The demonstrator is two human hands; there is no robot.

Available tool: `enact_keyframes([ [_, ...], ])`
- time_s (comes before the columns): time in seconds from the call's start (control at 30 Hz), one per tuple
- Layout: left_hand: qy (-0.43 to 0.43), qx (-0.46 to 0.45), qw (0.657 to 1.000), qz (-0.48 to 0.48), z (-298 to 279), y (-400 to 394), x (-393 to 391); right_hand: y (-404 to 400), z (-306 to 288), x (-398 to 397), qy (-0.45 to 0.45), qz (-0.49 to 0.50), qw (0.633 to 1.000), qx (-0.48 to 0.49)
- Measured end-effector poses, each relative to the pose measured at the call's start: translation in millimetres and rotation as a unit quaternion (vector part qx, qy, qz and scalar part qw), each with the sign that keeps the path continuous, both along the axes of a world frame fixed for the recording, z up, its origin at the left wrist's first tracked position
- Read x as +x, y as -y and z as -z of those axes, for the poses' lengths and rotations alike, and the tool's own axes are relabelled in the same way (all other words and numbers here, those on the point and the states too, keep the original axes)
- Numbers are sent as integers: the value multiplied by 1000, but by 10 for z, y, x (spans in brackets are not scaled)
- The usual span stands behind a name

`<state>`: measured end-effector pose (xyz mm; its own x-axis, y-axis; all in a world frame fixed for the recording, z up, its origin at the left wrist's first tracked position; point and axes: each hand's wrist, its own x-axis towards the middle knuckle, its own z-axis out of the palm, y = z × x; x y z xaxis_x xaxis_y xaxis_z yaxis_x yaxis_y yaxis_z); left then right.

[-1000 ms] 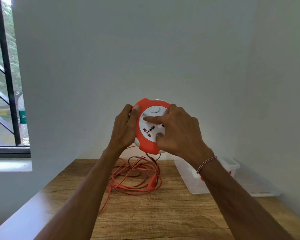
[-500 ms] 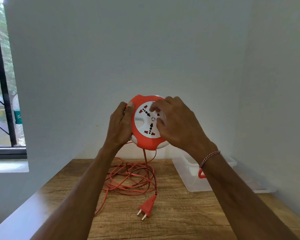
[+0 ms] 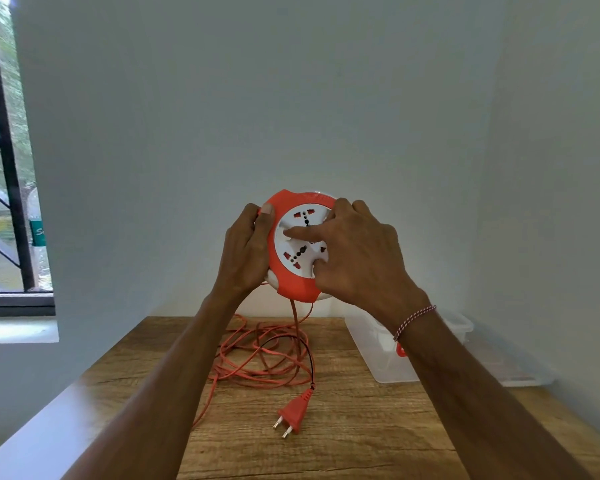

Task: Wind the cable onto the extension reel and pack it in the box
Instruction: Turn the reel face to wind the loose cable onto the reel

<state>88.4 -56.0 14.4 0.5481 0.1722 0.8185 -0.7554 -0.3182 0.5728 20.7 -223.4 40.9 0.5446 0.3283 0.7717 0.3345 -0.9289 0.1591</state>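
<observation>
I hold a round orange and white extension reel (image 3: pixel 293 282) upright in the air above the table. My left hand (image 3: pixel 246 251) grips its orange left rim. My right hand (image 3: pixel 357 258) lies over the white socket face, index finger pressed across the middle, and covers the right half. An orange cable (image 3: pixel 257 358) hangs from the reel's bottom into a loose tangle on the table. Its orange two-pin plug (image 3: pixel 293 412) lies in front of the tangle. A clear plastic box (image 3: pixel 378 355) stands open at the back right.
The wooden table (image 3: pixel 343 438) sits in a corner between white walls. The box's clear lid (image 3: pixel 520 372) lies flat to the right of the box. A barred window (image 3: pixel 4 168) is at the left, with a bottle on its sill.
The white socket face has turned under my right hand's fingers. The cable pile has shrunk a little, and the plug has slid out of it toward me. The reel stays held up.
</observation>
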Motion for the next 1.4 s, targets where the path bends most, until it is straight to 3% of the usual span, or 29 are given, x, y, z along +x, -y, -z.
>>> enact_keyframes([
  [0.23, 12, 10, 1000, 2, 3, 7, 6, -57, 37, 65, 41, -21, 990, 135],
  [0.57, 16, -2, 1000, 6, 9, 13, 5, 34, -106, 11, -7, -77, 996, 40],
  [0.7, 22, -5, 1000, -2, 16, 20, 17, 37, -104, -26, -84, -55, 994, -42],
  [0.87, 19, 0, 1000, -6, 23, 10, 46, -15, -50, -32, -36, -13, 997, -62],
  [1.3, 17, 3, 1000, -9, 12, -1, 54, -113, 88, 108, 47, -19, 988, 145],
  [1.4, 15, -2, 1000, -9, 12, -8, 58, -108, 66, 105, 42, -26, 989, 137],
])
